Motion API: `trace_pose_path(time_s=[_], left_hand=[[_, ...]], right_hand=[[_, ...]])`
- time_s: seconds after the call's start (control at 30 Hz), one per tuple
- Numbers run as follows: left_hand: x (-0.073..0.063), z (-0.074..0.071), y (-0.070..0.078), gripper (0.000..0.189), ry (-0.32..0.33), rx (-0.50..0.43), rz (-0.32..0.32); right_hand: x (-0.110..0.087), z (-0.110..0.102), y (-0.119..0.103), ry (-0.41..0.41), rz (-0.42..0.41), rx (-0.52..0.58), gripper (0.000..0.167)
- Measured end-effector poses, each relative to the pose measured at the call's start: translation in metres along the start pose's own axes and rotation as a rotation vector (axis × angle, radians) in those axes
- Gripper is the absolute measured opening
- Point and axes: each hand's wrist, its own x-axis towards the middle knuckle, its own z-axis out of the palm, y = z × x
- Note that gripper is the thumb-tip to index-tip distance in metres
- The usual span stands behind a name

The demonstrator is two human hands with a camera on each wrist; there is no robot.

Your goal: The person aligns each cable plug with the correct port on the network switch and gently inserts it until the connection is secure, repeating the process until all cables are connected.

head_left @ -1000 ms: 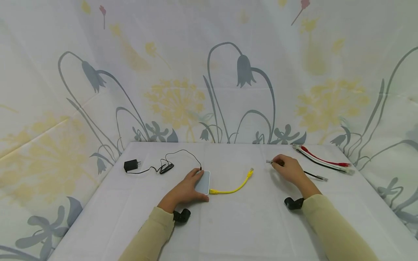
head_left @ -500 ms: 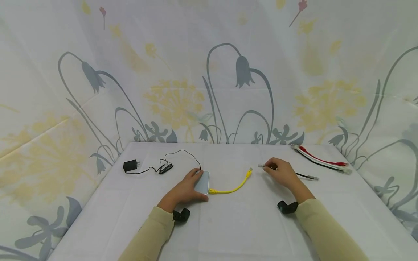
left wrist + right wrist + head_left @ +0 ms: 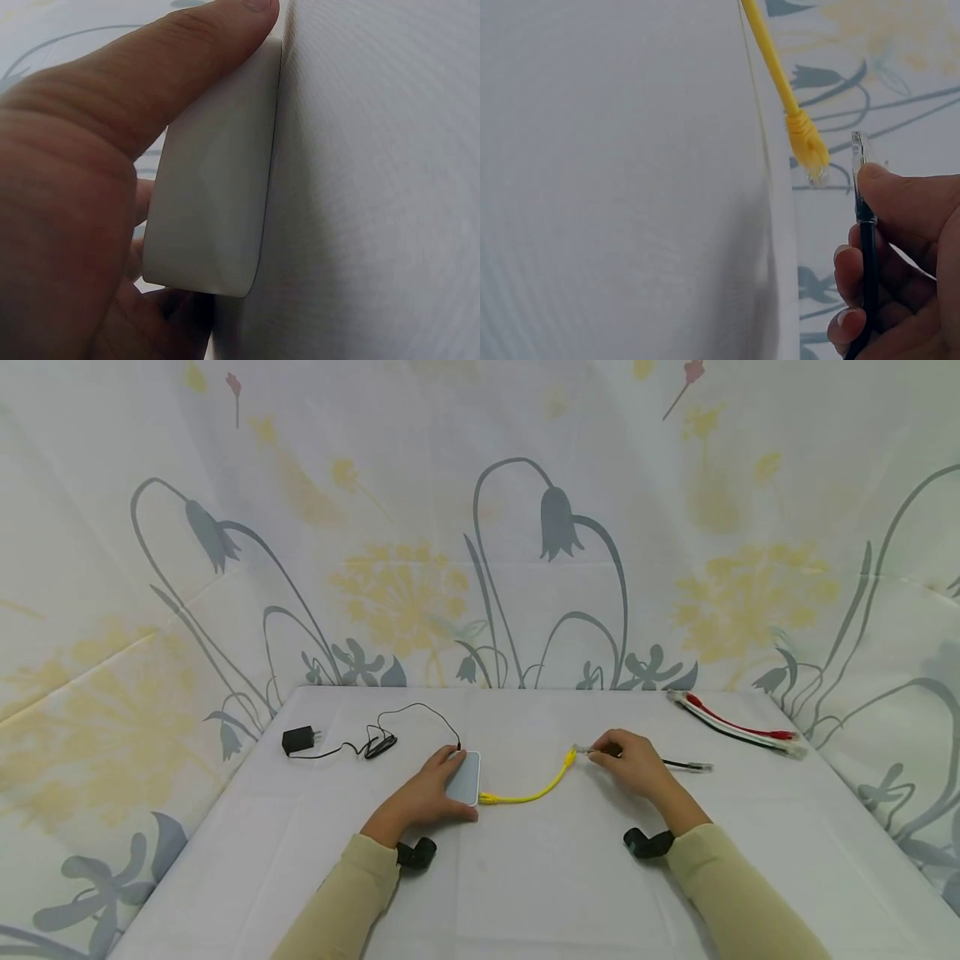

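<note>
Flowered cloth (image 3: 525,568) is hanging behind a white-covered table (image 3: 540,893) and meeting its back edge. Near the middle of the table, between its left and right edges, a white box (image 3: 463,778) is lying flat, and the person's left hand (image 3: 427,793) is gripping it, with the thumb on the side toward the front edge and fingers on the side toward the back edge. One end of a yellow cable (image 3: 536,797) is meeting the box's right side; its other end is curving toward the back edge. Farther right, the right hand (image 3: 633,766) is pinching a black cable (image 3: 678,765) just behind one clear plug (image 3: 859,146), the thumb pressing on it and the other fingers curling round the cord. In the right wrist view, that plug is pointing up beside the yellow cable's free end, apart from it. Toward the back left corner, a black power adapter (image 3: 298,740) is resting, its thin cord (image 3: 423,705) looping over to the box. Near the back right corner, red, white and black cables (image 3: 738,727) are lying together.
</note>
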Motion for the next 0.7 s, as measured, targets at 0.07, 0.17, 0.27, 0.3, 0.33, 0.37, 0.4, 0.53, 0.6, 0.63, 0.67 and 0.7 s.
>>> trace_pose_path(time_s=[0.07,0.17,0.27,0.3,0.33,0.37,0.4,0.53,0.6,0.63,0.67,0.7], left_hand=[[0.0,0.0,0.001,0.108,0.0,-0.006,-0.003],[-0.001,0.0,0.001,0.108,-0.001,-0.014,-0.008],[-0.001,0.0,0.0,0.109,-0.004,-0.005,-0.007],[-0.001,0.0,0.0,0.109,-0.006,-0.001,-0.007],[-0.001,0.0,0.0,0.109,-0.007,0.001,-0.007],[0.0,0.0,-0.001,0.109,-0.008,0.004,-0.007],[0.0,0.0,-0.001,0.109,-0.007,0.005,-0.006],[0.001,0.001,-0.003,0.109,-0.003,0.006,-0.005],[0.001,0.001,-0.003,0.108,0.001,0.004,-0.004],[0.001,0.001,-0.003,0.108,0.001,0.004,-0.006],[0.001,0.001,-0.003,0.108,0.002,0.004,-0.007],[0.001,0.001,-0.003,0.108,0.002,0.002,-0.008]], right_hand=[[-0.001,0.002,-0.003,-0.006,-0.007,0.007,0.017],[-0.002,0.004,-0.008,-0.01,-0.011,0.013,0.015],[-0.004,0.006,-0.012,-0.02,-0.017,0.018,0.014],[-0.004,0.007,-0.013,-0.021,-0.018,0.019,0.014],[-0.004,0.008,-0.014,-0.022,-0.016,0.023,0.013],[-0.004,0.009,-0.015,-0.024,-0.02,0.026,0.013],[-0.004,0.01,-0.016,-0.025,-0.023,0.033,0.012],[-0.005,0.016,-0.018,-0.026,-0.044,0.037,0.01],[-0.005,0.019,-0.02,-0.026,-0.058,0.037,0.01],[-0.005,0.02,-0.021,-0.027,-0.066,0.035,0.009],[-0.005,0.021,-0.022,-0.026,-0.068,0.036,0.009],[-0.005,0.022,-0.023,-0.027,-0.069,0.037,0.009]])
